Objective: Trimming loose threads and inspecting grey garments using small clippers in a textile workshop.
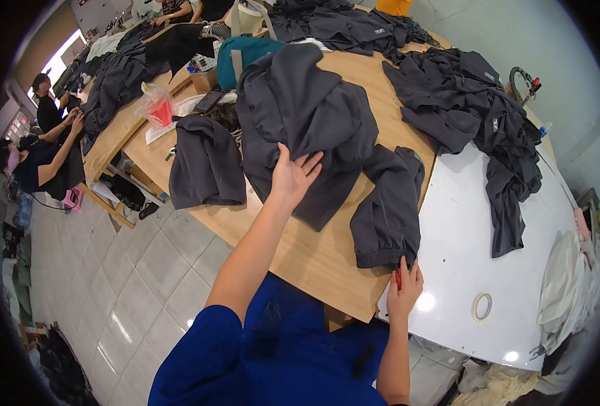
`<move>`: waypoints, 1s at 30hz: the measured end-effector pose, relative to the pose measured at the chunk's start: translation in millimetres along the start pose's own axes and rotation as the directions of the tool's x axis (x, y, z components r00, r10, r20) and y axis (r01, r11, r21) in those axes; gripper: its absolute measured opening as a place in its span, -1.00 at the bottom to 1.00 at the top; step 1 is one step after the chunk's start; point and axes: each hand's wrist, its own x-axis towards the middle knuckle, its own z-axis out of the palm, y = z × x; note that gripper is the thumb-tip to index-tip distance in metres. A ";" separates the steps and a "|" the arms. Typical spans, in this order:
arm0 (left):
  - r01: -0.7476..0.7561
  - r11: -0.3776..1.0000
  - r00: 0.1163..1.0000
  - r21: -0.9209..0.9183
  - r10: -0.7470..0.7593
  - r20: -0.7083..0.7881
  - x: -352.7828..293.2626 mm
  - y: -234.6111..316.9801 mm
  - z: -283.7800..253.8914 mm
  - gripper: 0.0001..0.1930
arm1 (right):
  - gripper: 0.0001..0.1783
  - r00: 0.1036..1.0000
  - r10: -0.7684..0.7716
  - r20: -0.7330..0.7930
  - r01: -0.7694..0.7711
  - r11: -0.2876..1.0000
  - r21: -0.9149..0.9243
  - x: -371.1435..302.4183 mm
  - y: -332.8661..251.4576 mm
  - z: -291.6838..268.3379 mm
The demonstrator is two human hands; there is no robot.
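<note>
through the head view i find the dark grey garment [307,101] heaped on the wooden table [307,260], bare wood between it and the near edge. open room lies right, on the white table [449,304], around a tape roll [481,307]. one sleeve [386,216] runs lengthwise toward me, cuff [380,260] nearest. my left hand [296,177] spreads palm-up against cloth, gripping nothing visible; my right hand [405,287], fingers curled, holds a small red object [398,279] beside the cuff.

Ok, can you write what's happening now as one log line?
left hand: open, palm up, at dark garment | right hand: at gathered cuff, holding red item | tape roll: on white table
</note>
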 end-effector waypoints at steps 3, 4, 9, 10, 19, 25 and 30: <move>0.078 0.996 0.997 0.052 -0.078 0.000 -16.1 -5.9 -6.8 -0.29 | -0.50 1.000 0.021 0.013 -0.021 0.998 0.055 -2.6 0.9 -0.1; 0.088 0.996 0.994 0.029 -0.090 0.061 -20.5 -6.6 -14.8 -0.34 | -0.51 0.999 0.045 0.021 -0.047 0.994 0.098 -4.4 2.5 -0.1; 0.014 0.871 1.000 0.491 -0.015 -0.001 -76.7 -38.5 -8.0 -0.40 | -0.54 0.985 0.158 0.065 -0.170 0.945 0.279 -15.1 9.0 -7.2; -0.025 0.785 0.994 0.619 -0.047 0.100 -88.7 -52.0 -20.2 -0.35 | -0.55 0.987 0.141 0.078 -0.160 0.923 0.350 -15.9 6.4 -9.1; -0.365 0.001 0.930 0.931 -0.057 0.364 -131.8 -106.5 -8.6 -0.20 | -0.93 0.949 0.191 0.249 -0.298 0.797 0.525 -19.9 -14.6 -16.3; -0.128 0.537 0.970 0.834 -0.109 0.219 -137.6 -101.0 -17.1 -0.49 | -0.89 0.953 0.210 0.219 -0.302 0.724 0.619 -29.6 -19.9 -1.6; -0.068 0.784 0.987 0.617 -0.040 0.159 -163.0 -84.4 -5.9 -0.53 | -0.67 0.993 0.120 0.012 -0.105 0.808 0.580 -31.4 -51.7 -4.4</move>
